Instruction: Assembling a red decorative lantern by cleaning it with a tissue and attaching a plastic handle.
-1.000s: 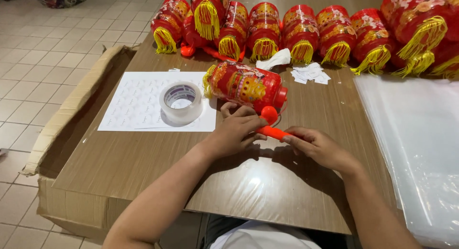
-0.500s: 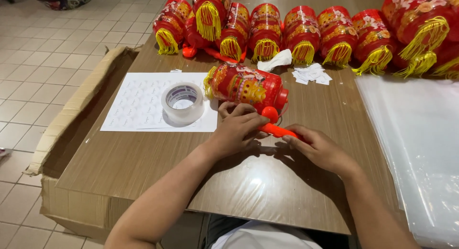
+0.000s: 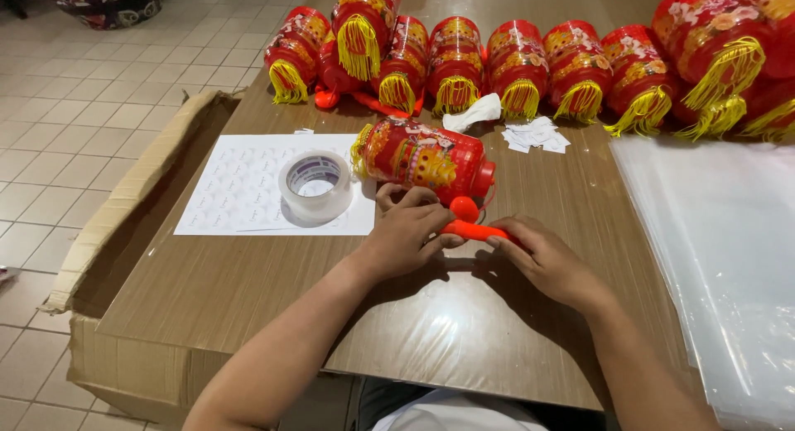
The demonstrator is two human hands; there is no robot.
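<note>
the orange stick is pinched at both ends — left hand and right hand — lying crosswise between the fingers, the red lantern just beyond them.

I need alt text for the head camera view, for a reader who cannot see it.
Two bare hands, left hand and right hand, hold an orange handle attached to a red lantern lying on a brown table, beside a tape roll.
</note>
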